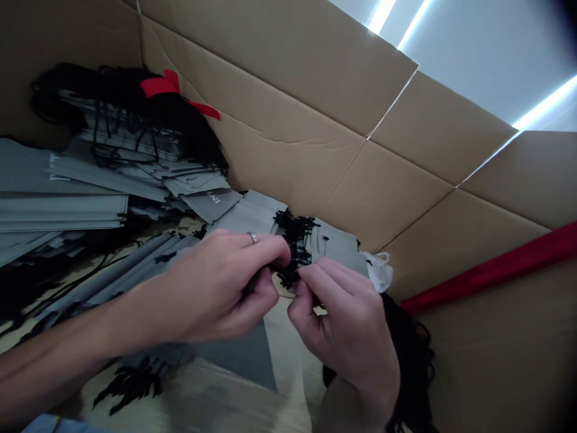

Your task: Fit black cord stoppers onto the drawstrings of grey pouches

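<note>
My left hand [229, 282], with a ring on one finger, is closed in a pinch in the middle of the view. Between its thumb and fingers is a dark bit of black cord, mostly hidden. A grey flat panel [238, 358], looking like a paper bag, shows just below this hand; whether the cord joins it I cannot tell. Close by on the right, my right hand [347, 325] pinches thumb against finger at a small black cord end. Behind both hands lie grey bags [256, 207] with a cluster of black cord ends [297, 231].
Cardboard walls [288, 120] rise behind and to the right. Grey bags [63, 207] are piled at left, below a black cord bundle [189, 126] with a red strip [160, 86]. Clear plastic [381, 270], black cords [408, 361] and a red band [491, 270] are at right.
</note>
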Available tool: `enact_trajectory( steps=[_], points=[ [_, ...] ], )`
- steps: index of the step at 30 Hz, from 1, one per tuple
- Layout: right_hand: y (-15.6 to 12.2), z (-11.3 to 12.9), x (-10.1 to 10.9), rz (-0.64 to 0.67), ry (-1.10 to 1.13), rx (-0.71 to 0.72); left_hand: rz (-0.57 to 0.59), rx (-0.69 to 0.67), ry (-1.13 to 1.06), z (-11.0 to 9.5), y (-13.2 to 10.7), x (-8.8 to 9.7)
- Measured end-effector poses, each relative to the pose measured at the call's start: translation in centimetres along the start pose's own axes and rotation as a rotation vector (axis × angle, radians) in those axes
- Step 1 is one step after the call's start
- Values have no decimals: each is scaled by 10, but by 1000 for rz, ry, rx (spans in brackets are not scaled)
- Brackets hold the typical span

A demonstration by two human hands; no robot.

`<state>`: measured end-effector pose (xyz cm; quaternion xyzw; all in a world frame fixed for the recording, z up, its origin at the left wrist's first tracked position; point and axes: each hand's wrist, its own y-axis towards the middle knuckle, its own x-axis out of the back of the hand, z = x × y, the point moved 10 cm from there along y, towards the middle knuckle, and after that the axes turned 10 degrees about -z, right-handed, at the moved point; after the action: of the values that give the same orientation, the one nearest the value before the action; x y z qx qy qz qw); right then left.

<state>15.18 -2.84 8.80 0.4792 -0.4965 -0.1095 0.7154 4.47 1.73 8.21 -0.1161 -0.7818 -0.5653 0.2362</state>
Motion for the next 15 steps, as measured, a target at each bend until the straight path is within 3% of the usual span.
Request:
enact_trajectory(
  steps=[2, 5, 15],
  points=[
    [2, 3, 5, -88, -58, 30, 36, -37, 84, 1, -2, -7],
    [5, 5, 8, -164, -92, 42, 17, -76, 39, -1, -1, -10],
    [8, 8, 7, -214, -16, -23, -60, -176, -168, -11, 0, -2]
  ],
)
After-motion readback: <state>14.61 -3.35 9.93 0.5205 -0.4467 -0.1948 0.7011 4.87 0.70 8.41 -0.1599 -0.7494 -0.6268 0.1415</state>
